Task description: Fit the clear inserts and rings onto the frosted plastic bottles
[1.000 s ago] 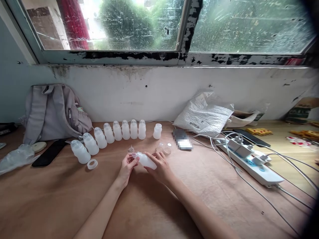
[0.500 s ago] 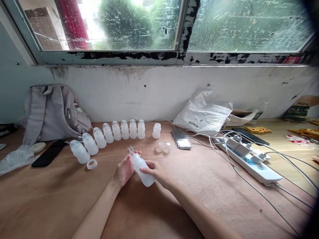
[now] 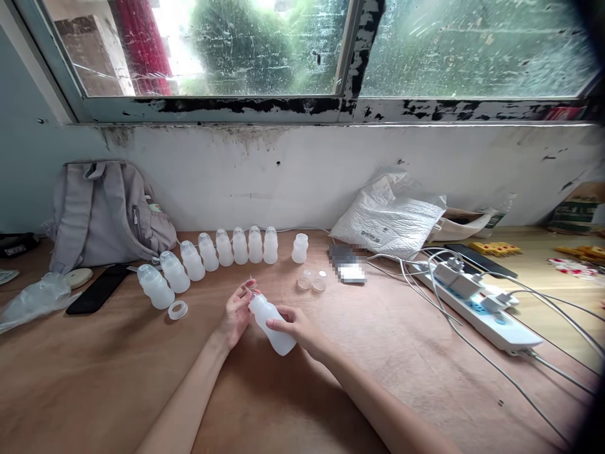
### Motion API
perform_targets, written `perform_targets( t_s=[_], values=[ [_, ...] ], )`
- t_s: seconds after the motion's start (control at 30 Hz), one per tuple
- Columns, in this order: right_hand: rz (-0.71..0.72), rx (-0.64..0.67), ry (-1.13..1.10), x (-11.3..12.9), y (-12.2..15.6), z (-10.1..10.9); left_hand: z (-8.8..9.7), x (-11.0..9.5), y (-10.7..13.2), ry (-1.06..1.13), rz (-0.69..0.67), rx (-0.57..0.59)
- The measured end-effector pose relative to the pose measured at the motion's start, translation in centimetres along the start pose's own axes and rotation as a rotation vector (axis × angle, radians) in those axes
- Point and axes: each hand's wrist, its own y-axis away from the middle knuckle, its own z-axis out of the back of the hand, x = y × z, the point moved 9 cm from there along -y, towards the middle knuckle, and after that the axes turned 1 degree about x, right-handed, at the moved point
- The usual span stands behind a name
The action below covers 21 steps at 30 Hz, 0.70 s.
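My right hand (image 3: 292, 325) wraps around the body of a frosted white baby bottle (image 3: 274, 331), which tilts with its mouth up and to the left. At that mouth, the fingers of my left hand (image 3: 237, 314) are closed on a small clear piece (image 3: 251, 286) that looks like a bottle nipple. Its lower part is hard to make out. A white ring (image 3: 178, 309) lies on the table to the left. Two clear round caps (image 3: 311, 281) lie beyond my right hand.
Several frosted bottles with clear tops (image 3: 191, 260) stand in a curved row at the back left. One bottle (image 3: 299, 248) stands apart. A grey backpack (image 3: 108, 214), a black phone (image 3: 97, 291), a silver bag (image 3: 390, 217) and a power strip (image 3: 472, 306) with cables surround the work area.
My left fingers have moved up from beside the bottle's neck onto the clear piece at its mouth. My right hand keeps its hold on the bottle. The view has shifted slightly.
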Motion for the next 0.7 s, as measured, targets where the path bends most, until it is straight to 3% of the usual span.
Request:
perform_targets(
  t_s=[0.13,0.27,0.33,0.5,0.63,0.7],
  values=[
    [0.032,-0.025,0.107,-0.2,-0.3,0.2,0.2,-0.5,-0.1,0.04,-0.053,-0.007],
    [0.059,-0.064,0.133,-0.4,-0.4,0.7,0.5,0.1,0.0,-0.147,-0.027,-0.058],
    [0.028,-0.052,0.052,-0.7,-0.3,0.7,0.0,-0.1,0.2,-0.159,-0.032,-0.02],
    [-0.15,0.127,-0.272,-1.9,-0.1,-0.9,-1.9,-0.6,0.9,0.011,-0.017,0.118],
    [-0.016,-0.046,-0.105,-1.1,-0.3,0.7,-0.8,-0.2,0.7,-0.136,-0.021,-0.003],
    [-0.03,-0.037,-0.133,-1.2,-0.3,0.6,-0.6,0.1,0.5,-0.126,-0.019,-0.002]
  ],
)
